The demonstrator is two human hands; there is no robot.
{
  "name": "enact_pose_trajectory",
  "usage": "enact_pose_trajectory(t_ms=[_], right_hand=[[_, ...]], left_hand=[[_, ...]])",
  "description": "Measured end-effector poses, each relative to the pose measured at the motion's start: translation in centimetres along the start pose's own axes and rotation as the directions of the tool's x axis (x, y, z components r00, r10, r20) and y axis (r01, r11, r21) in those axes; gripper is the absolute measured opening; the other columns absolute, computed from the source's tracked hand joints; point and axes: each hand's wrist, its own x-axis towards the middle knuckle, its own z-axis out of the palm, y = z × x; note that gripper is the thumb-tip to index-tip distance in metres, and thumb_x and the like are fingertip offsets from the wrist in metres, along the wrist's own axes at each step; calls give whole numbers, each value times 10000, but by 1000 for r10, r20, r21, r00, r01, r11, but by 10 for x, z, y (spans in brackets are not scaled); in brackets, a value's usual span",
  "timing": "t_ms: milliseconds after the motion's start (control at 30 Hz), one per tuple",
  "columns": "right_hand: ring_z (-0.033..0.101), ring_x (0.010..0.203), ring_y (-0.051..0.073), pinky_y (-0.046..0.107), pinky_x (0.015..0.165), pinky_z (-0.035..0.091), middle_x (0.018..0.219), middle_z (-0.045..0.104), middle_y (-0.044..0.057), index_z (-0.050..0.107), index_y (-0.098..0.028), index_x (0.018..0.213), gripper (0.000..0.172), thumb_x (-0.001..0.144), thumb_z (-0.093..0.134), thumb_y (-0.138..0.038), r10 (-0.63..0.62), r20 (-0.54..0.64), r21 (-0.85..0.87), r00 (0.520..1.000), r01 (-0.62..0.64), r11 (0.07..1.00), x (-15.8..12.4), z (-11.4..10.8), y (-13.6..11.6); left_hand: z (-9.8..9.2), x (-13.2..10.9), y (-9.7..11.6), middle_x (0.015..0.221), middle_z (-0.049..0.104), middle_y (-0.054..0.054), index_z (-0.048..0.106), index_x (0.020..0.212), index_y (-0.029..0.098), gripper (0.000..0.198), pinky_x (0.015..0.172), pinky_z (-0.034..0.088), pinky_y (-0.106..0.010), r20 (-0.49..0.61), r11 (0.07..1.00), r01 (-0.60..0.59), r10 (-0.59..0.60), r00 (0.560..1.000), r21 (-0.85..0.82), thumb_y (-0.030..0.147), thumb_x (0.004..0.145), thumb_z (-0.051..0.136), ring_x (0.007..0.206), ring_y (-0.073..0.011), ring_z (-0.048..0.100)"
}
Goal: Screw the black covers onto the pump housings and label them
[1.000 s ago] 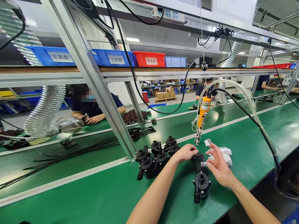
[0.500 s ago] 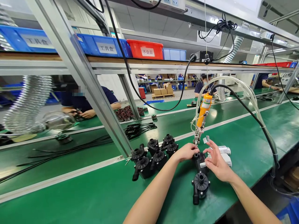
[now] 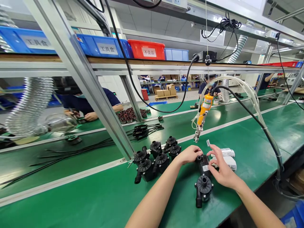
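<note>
A black pump (image 3: 204, 188) lies on the green bench with its ribbed round head toward me and its body reaching away. On the body sits a small white label (image 3: 205, 168). My left hand (image 3: 190, 154) is closed, its fingertips on the far end of that pump. My right hand (image 3: 222, 167) is at the body's right side, thumb by the label's edge and fingers curved but apart. Another small white label (image 3: 208, 142) shows at the tip of one of its raised fingers; whether it is stuck or pinched I cannot tell.
Several black pumps (image 3: 161, 162) stand in a group to the left. Two white rolls (image 3: 229, 162) lie behind my right hand. A yellow power screwdriver (image 3: 205, 107) hangs above the bench. A metal post (image 3: 95, 88) rises at left; black cables (image 3: 141, 131) and a co-worker (image 3: 104, 101) are beyond.
The white label at my right thumb now lies flatter on the pump's body. My right fingers have shifted slightly. The hanging screwdriver has swung a little to the left.
</note>
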Motion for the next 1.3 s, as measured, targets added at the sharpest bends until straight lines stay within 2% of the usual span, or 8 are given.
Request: enact_pose_trajectory(t_ms=[333, 433, 533, 600, 733, 867, 1100, 1300], right_hand=[[511, 1322, 282, 463, 1006, 582, 1603, 277, 122, 143, -369, 1623, 1126, 740, 831, -245, 151, 35, -91, 988, -148, 985, 3, 12, 9], [487, 1347, 271, 474, 1046, 558, 1631, 196, 109, 166, -387, 1602, 1046, 776, 778, -197, 98, 35, -68, 995, -95, 993, -4, 17, 16], [471, 1367, 266, 498, 1060, 547, 1662, 75, 97, 121, -426, 1602, 1025, 812, 708, -143, 67, 40, -29, 997, -65, 997, -17, 25, 21], [447, 1405, 278, 507, 1069, 540, 1667, 63, 105, 89, -430, 1610, 1048, 811, 689, -114, 78, 66, 3, 995, -79, 997, -25, 32, 18], [395, 1480, 298, 533, 1158, 452, 1640, 190, 137, 92, -398, 1630, 1090, 786, 706, -84, 104, 229, 22, 968, -112, 993, -32, 41, -1], [464, 1440, 317, 569, 1176, 423, 1592, 345, 129, 185, -371, 1644, 1113, 724, 730, -62, 102, 461, 21, 881, -126, 992, -24, 28, -18], [644, 1001, 201, 340, 794, 597, 1164, 616, 93, 380, -289, 1481, 562, 963, 599, -291, 172, 44, 110, 984, -176, 978, 13, 26, -3], [640, 960, 200, 302, 713, 588, 1143, 605, 84, 378, -282, 1466, 594, 956, 664, -385, 137, -28, 88, 990, -134, 987, 13, 40, 12]], left_hand=[[3, -19, 31, 916, 754, -66, 755, 960, 158, 248, 746, 493, -291, -27, 986, -120, 124, 992, 118, 310, 900, 568, 840, -224, 653], [-19, -41, 37, 1086, 762, -85, 745, 1073, 185, 232, 923, 501, -331, -168, 968, -123, 162, 972, 217, 266, 915, 595, 1007, -255, 673], [-55, -64, 27, 1228, 713, -125, 721, 1202, 194, 329, 1075, 442, -388, -379, 899, 28, 156, 912, 438, 203, 877, 675, 1192, -308, 624], [-75, -74, 16, 1229, 705, -132, 739, 1197, 201, 375, 1066, 449, -395, -397, 849, 130, 99, 913, 511, 150, 827, 719, 1202, -329, 619], [-89, -75, -1, 1084, 750, -113, 800, 1032, 207, 291, 941, 501, -359, -356, 850, 168, 24, 934, 498, 82, 786, 709, 1048, -307, 684], [-77, -68, 6, 996, 755, -88, 800, 879, 206, 96, 866, 499, -312, -332, 872, 116, 56, 941, 475, 197, 823, 723, 971, -270, 694], [-62, -56, 27, 847, 764, -90, 787, 911, 166, 244, 712, 470, -300, -330, 913, 152, -21, 944, 380, 350, 919, 627, 789, -241, 687], [-85, -105, 35, 1086, 751, -60, 772, 1102, 280, 595, 698, 473, -279, -84, 908, 82, -52, 995, 411, 483, 566, 934, 958, -293, 698]])
